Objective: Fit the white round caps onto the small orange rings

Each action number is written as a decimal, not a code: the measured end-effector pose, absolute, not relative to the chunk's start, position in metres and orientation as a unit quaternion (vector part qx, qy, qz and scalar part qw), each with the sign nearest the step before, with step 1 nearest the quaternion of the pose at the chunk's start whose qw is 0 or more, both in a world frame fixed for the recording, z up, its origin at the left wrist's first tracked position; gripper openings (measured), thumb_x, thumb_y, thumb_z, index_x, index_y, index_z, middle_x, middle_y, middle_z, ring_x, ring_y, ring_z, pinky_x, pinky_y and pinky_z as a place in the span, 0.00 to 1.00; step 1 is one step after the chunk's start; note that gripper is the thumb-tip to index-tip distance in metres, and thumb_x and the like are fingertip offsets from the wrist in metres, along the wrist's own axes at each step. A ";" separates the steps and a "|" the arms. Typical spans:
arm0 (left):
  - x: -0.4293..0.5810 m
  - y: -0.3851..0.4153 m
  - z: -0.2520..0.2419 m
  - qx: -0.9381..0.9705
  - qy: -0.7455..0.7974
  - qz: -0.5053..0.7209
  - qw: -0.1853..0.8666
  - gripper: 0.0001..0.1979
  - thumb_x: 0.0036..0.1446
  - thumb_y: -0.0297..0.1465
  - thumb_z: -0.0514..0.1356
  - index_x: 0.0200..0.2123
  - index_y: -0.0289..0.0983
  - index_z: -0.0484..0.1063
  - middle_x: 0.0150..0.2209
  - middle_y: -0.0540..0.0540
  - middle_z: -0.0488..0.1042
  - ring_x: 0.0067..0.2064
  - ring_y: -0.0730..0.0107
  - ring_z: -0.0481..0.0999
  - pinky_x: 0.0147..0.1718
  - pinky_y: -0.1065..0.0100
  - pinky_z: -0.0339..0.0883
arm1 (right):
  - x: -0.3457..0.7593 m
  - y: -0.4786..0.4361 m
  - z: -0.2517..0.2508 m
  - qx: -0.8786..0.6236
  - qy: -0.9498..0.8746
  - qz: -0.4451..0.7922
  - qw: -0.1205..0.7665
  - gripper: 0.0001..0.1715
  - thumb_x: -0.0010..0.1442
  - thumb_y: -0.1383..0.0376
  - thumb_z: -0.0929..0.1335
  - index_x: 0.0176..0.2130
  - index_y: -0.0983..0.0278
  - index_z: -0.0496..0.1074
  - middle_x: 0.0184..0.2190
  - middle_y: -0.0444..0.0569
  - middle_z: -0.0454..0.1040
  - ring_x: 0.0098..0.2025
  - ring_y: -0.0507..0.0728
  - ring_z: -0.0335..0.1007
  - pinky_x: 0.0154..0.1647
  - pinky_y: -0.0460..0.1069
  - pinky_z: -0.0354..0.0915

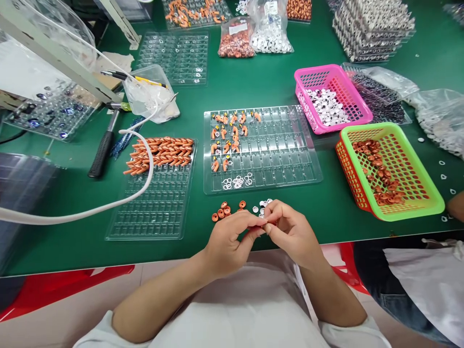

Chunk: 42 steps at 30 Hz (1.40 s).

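My left hand [232,241] and my right hand [292,233] meet fingertip to fingertip just above the near edge of the table. Both are closed in a pinch on something tiny; a hint of reddish brown shows there, but the fingers hide its form. Beside the left fingers lie several small copper-coloured cups [222,211]. Small white caps [261,207] lie just beyond the right fingers. Past them is a clear compartment tray [275,145] with small orange curved parts [235,130] in its left cells and white rings [237,182] in its bottom row.
A lime basket [431,193] of copper-coloured pieces and a pink basket [302,96] of white caps stand right. Left are another clear tray [148,208] with orange parts, a white cable [148,169] and a hammer [103,145]. Another person's hand [456,207] shows at the right edge.
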<state>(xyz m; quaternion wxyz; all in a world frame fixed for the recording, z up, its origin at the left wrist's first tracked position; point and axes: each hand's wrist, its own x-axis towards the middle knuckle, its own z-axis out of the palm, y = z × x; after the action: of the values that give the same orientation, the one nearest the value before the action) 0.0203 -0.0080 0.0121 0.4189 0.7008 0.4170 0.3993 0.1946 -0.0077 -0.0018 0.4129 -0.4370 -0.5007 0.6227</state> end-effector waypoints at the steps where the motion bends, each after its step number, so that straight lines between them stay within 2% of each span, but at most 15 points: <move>1: 0.020 -0.008 0.011 0.698 0.419 0.400 0.421 0.09 0.60 0.22 0.59 0.40 0.37 0.77 0.30 0.45 0.80 0.30 0.69 0.77 0.32 0.69 0.72 | 0.194 -0.007 -0.002 -0.439 -0.501 0.622 0.412 0.09 0.60 0.64 0.69 0.30 0.60 0.65 0.34 0.46 0.65 0.37 0.55 0.64 0.36 0.50 0.64; 5: 0.019 -0.008 0.013 0.670 0.444 0.382 0.457 0.08 0.59 0.22 0.60 0.39 0.36 0.78 0.31 0.45 0.81 0.31 0.69 0.78 0.33 0.69 0.73 | 0.194 -0.006 -0.001 -0.438 -0.504 0.623 0.408 0.08 0.60 0.65 0.68 0.30 0.60 0.65 0.34 0.46 0.66 0.38 0.55 0.65 0.37 0.50 0.65; 9: 0.020 -0.006 0.019 0.554 0.485 0.356 0.575 0.06 0.58 0.25 0.63 0.39 0.36 0.79 0.35 0.45 0.82 0.35 0.68 0.81 0.36 0.70 0.77 | 0.194 -0.004 0.001 -0.443 -0.501 0.623 0.406 0.07 0.60 0.64 0.68 0.30 0.60 0.66 0.34 0.46 0.66 0.38 0.55 0.66 0.36 0.50 0.66; 12: 0.021 -0.002 0.023 0.468 0.490 0.353 0.645 0.07 0.56 0.28 0.65 0.38 0.34 0.80 0.35 0.45 0.82 0.34 0.67 0.82 0.36 0.68 0.79 | 0.196 -0.003 0.003 -0.451 -0.500 0.620 0.403 0.06 0.61 0.62 0.68 0.32 0.60 0.68 0.34 0.46 0.67 0.38 0.55 0.67 0.36 0.50 0.68; 19: 0.021 0.001 0.022 0.436 0.474 0.360 0.675 0.07 0.55 0.27 0.66 0.38 0.35 0.80 0.35 0.46 0.82 0.34 0.70 0.82 0.36 0.71 0.80 | 0.200 -0.005 0.005 -0.464 -0.518 0.601 0.394 0.05 0.63 0.62 0.68 0.35 0.60 0.70 0.35 0.46 0.70 0.38 0.55 0.68 0.37 0.50 0.68; 26: 0.022 -0.002 0.021 0.542 0.473 0.366 0.591 0.09 0.55 0.26 0.65 0.40 0.35 0.79 0.38 0.44 0.83 0.38 0.67 0.82 0.39 0.70 0.78 | 0.201 -0.005 0.004 -0.455 -0.513 0.602 0.408 0.03 0.64 0.63 0.68 0.36 0.59 0.71 0.34 0.45 0.70 0.38 0.54 0.68 0.39 0.51 0.66; 30: 0.021 0.001 0.021 0.644 0.455 0.384 0.481 0.08 0.55 0.24 0.65 0.39 0.38 0.79 0.34 0.47 0.83 0.33 0.70 0.80 0.37 0.69 0.76 | 0.203 -0.004 -0.002 -0.406 -0.476 0.653 0.427 0.03 0.63 0.62 0.69 0.37 0.58 0.73 0.36 0.46 0.71 0.40 0.55 0.68 0.40 0.50 0.67; 33: 0.022 0.003 0.023 0.699 0.427 0.402 0.408 0.07 0.56 0.25 0.65 0.38 0.39 0.78 0.29 0.49 0.82 0.29 0.72 0.76 0.39 0.66 0.75 | 0.204 -0.004 -0.007 -0.375 -0.445 0.692 0.428 0.05 0.62 0.60 0.70 0.38 0.57 0.75 0.37 0.47 0.72 0.42 0.56 0.68 0.45 0.53 0.68; 37: 0.024 0.002 0.024 0.731 0.408 0.414 0.357 0.05 0.57 0.25 0.65 0.38 0.38 0.77 0.27 0.50 0.80 0.27 0.73 0.73 0.39 0.65 0.73 | 0.204 -0.005 -0.012 -0.350 -0.412 0.724 0.428 0.06 0.62 0.58 0.70 0.39 0.57 0.76 0.39 0.48 0.73 0.45 0.57 0.69 0.49 0.55 0.67; 42: 0.026 0.000 0.025 0.744 0.405 0.423 0.321 0.05 0.57 0.26 0.65 0.39 0.37 0.77 0.27 0.50 0.79 0.26 0.74 0.71 0.37 0.65 0.72 | 0.203 -0.005 -0.013 -0.317 -0.378 0.760 0.423 0.06 0.63 0.60 0.70 0.40 0.58 0.76 0.40 0.48 0.72 0.44 0.56 0.70 0.47 0.52 0.68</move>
<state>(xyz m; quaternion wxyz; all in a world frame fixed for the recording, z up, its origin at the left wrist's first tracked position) 0.0261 0.0000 0.0249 0.3213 0.7443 0.4050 0.4228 0.2028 -0.0047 -0.0129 0.4232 -0.3174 -0.3779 0.7599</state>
